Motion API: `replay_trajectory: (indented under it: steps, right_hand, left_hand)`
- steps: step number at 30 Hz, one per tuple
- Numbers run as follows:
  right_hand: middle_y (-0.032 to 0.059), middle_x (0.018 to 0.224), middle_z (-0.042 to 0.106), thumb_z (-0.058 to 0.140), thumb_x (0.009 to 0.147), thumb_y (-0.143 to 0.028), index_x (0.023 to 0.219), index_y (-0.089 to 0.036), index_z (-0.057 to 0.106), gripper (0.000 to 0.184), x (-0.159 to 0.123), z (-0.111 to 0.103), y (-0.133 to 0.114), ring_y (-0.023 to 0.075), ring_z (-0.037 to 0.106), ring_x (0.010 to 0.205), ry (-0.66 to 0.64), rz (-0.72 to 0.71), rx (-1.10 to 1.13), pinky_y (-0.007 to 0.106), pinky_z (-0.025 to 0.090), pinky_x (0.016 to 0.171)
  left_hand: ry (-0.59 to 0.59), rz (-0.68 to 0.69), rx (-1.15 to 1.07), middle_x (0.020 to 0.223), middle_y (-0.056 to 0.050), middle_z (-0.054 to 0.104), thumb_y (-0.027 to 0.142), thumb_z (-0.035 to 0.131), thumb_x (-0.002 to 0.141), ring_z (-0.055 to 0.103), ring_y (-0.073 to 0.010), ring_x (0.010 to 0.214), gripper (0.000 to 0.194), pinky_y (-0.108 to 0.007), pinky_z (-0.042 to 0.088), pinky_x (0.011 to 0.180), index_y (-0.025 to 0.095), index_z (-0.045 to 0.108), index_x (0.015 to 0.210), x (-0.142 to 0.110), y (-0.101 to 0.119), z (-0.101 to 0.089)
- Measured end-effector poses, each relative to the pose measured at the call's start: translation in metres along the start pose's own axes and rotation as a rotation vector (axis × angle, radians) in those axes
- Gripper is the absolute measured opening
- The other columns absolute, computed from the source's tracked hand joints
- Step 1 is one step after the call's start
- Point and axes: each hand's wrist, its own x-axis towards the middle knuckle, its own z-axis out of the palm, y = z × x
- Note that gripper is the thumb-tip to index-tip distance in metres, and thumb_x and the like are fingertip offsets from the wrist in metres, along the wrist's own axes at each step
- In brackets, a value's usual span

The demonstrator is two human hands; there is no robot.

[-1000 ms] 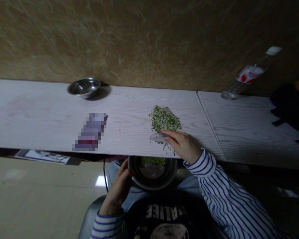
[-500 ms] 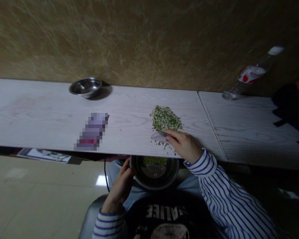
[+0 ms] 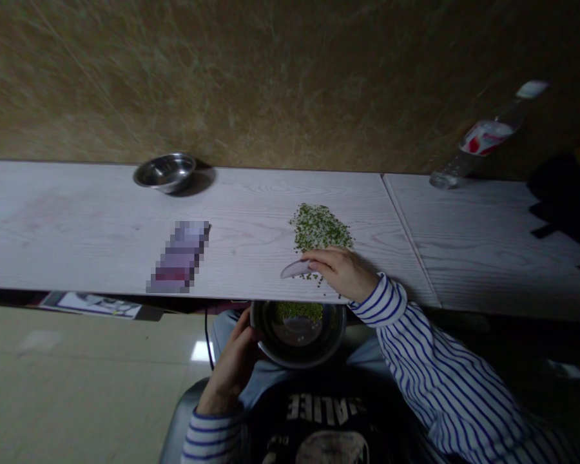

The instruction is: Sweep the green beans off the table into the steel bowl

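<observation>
Here at the pale tabletop [image 3: 251, 251], the right hand [image 3: 341, 270] is pinching a thin translucent scraper [image 3: 294, 269] between thumb and fingers, blade pointing off to the left! Just beyond it lies the patch of small green beans [image 3: 320, 225], spread loosely over the wood, with a few strays on the near side of the scraper. And down below the front edge, look, the left hand [image 3: 236, 354] has its fingers closed on the left side of a big metal bowl [image 3: 297, 362], and more green beans are heaped inside, toward the table. Over on the far left, a small steel bowl [image 3: 164, 174] sits near the wall, a blurred-out flat object [image 3: 178, 258] lies in front of it, and a clear bottle [image 3: 486, 137] stands off to the right.
</observation>
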Motion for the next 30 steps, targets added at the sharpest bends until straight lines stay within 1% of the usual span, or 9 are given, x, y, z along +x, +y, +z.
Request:
replay_trajectory:
  steps: [4, 8, 11, 14, 17, 20, 22, 25, 30]
  right_hand:
    - [0.0029, 0.093, 0.075, 0.056, 0.092, -0.017, 0.109, -0.025, 0.071, 0.024, -0.006, -0.008, 0.001, 0.0162, 0.066, 0.087, -0.058, -0.007, -0.021, 0.034, 0.049, 0.085]
    - [0.0037, 0.093, 0.074, 0.055, 0.093, -0.019, 0.110, -0.024, 0.071, 0.024, -0.012, -0.016, 0.004, 0.0163, 0.066, 0.086, -0.129, -0.013, -0.014, 0.034, 0.049, 0.083]
    - [0.0031, 0.094, 0.075, 0.056, 0.092, -0.019, 0.108, -0.024, 0.072, 0.023, -0.018, -0.021, 0.005, 0.0163, 0.067, 0.087, -0.134, -0.023, 0.013, 0.033, 0.051, 0.083]
    - [0.0030, 0.100, 0.076, 0.055, 0.091, -0.019, 0.109, -0.025, 0.071, 0.025, -0.027, -0.027, 0.007, 0.0165, 0.069, 0.091, -0.056, 0.033, 0.074, 0.033, 0.053, 0.085]
    - [0.0038, 0.105, 0.076, 0.053, 0.091, -0.020, 0.113, -0.024, 0.069, 0.027, -0.037, -0.030, 0.009, 0.0180, 0.070, 0.094, 0.068, 0.167, 0.077, 0.034, 0.054, 0.085]
    - [0.0054, 0.097, 0.077, 0.053, 0.089, -0.021, 0.115, -0.021, 0.068, 0.030, -0.047, -0.026, 0.008, 0.0186, 0.072, 0.085, 0.140, 0.288, 0.066, 0.032, 0.057, 0.079]
    - [0.0056, 0.088, 0.078, 0.054, 0.088, -0.021, 0.115, -0.019, 0.069, 0.031, -0.051, -0.021, 0.007, 0.0181, 0.072, 0.077, 0.166, 0.335, 0.077, 0.030, 0.057, 0.072]
    - [0.0059, 0.083, 0.078, 0.053, 0.088, -0.021, 0.114, -0.018, 0.069, 0.031, -0.055, -0.012, 0.002, 0.0180, 0.073, 0.073, 0.188, 0.361, 0.101, 0.028, 0.057, 0.067]
    - [0.0062, 0.085, 0.078, 0.052, 0.088, -0.020, 0.113, -0.017, 0.069, 0.030, -0.058, -0.002, -0.012, 0.0193, 0.074, 0.078, 0.181, 0.345, 0.143, 0.029, 0.058, 0.070]
  left_hand:
    - [0.005, -0.008, 0.015, 0.089, 0.000, 0.067, 0.017, 0.060, 0.066, 0.055, -0.0160, 0.066, 0.057, -0.025, 0.040, 0.052, 0.022, 0.058, 0.123, 0.003, -0.003, 0.002]
    - [-0.007, -0.018, -0.003, 0.089, 0.000, 0.066, 0.017, 0.061, 0.065, 0.055, -0.0160, 0.069, 0.058, -0.026, 0.042, 0.056, 0.023, 0.059, 0.123, 0.005, -0.006, 0.006]
    - [0.004, -0.031, -0.001, 0.088, 0.000, 0.066, 0.018, 0.063, 0.063, 0.056, -0.0172, 0.069, 0.058, -0.027, 0.042, 0.057, 0.022, 0.061, 0.120, 0.005, -0.007, 0.011]
    - [0.009, -0.055, -0.016, 0.089, -0.001, 0.067, 0.018, 0.064, 0.061, 0.059, -0.0191, 0.073, 0.058, -0.028, 0.044, 0.058, 0.022, 0.062, 0.118, 0.004, -0.007, 0.016]
    - [-0.011, -0.074, -0.046, 0.088, 0.000, 0.066, 0.016, 0.064, 0.060, 0.059, -0.0191, 0.074, 0.057, -0.028, 0.045, 0.059, 0.023, 0.061, 0.116, 0.003, -0.008, 0.021]
    - [-0.036, -0.080, -0.049, 0.082, 0.001, 0.064, 0.014, 0.064, 0.060, 0.058, -0.0178, 0.073, 0.053, -0.028, 0.047, 0.061, 0.022, 0.062, 0.112, 0.003, -0.012, 0.025]
    - [-0.050, -0.079, -0.045, 0.080, 0.001, 0.063, 0.014, 0.064, 0.061, 0.057, -0.0173, 0.072, 0.049, -0.027, 0.047, 0.061, 0.022, 0.062, 0.110, 0.004, -0.015, 0.026]
    - [-0.047, -0.081, -0.056, 0.078, 0.002, 0.062, 0.015, 0.065, 0.061, 0.057, -0.0167, 0.069, 0.047, -0.028, 0.047, 0.060, 0.022, 0.063, 0.107, 0.005, -0.019, 0.028]
    - [-0.049, -0.067, -0.065, 0.077, 0.002, 0.061, 0.016, 0.067, 0.061, 0.056, -0.0159, 0.067, 0.048, -0.027, 0.046, 0.059, 0.022, 0.062, 0.109, 0.005, -0.019, 0.029]
